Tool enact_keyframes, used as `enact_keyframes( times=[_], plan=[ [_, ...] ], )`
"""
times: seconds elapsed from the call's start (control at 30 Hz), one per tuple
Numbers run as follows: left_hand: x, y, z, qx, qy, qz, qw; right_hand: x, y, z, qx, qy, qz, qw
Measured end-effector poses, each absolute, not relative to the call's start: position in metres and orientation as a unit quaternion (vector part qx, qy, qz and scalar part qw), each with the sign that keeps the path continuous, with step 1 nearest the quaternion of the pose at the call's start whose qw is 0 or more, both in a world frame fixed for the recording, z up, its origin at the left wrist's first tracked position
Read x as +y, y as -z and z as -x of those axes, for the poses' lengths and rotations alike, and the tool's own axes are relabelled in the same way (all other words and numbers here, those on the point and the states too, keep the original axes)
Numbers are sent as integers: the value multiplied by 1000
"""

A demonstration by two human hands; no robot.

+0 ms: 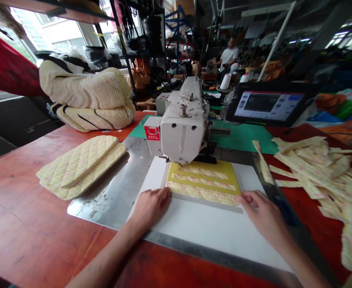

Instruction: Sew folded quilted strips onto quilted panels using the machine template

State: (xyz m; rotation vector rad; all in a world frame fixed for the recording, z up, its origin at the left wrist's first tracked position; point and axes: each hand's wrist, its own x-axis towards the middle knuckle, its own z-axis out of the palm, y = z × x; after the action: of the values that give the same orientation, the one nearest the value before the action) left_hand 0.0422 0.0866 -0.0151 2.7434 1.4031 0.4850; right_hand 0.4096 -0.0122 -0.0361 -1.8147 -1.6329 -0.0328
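Fabric strip (203,192), quilted, flat along near edge of yellow template (221,167), before sewing-machine head (181,140). Left hand (152,204) half-curled at one end, grip unclear; right hand (258,206) pinching the other. Probably light, limp; best taken by both ends.

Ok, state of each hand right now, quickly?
Left hand: fingers curled at the left end of the nearest quilted fabric strip; grip can't be told.
Right hand: fingertips at that strip's right end; whether pinched shut can't be told.

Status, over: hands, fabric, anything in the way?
Left hand, right hand at fabric's front corners. Fabric shows in three bands across yellow template. Machine head overhangs its far edge.
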Motion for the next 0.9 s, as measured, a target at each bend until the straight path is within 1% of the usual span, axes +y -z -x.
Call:
enact_keyframes(
  times=[0.37, 0.9],
  plan=[
    [87, 21, -41, 446, -175, -878, -1, -11, 46, -415, -632, -18, 699, 333],
    [86, 18, -42, 451, -170, -876, 0, -12, 35, -409, -620, -24, 702, 350]
  ],
)
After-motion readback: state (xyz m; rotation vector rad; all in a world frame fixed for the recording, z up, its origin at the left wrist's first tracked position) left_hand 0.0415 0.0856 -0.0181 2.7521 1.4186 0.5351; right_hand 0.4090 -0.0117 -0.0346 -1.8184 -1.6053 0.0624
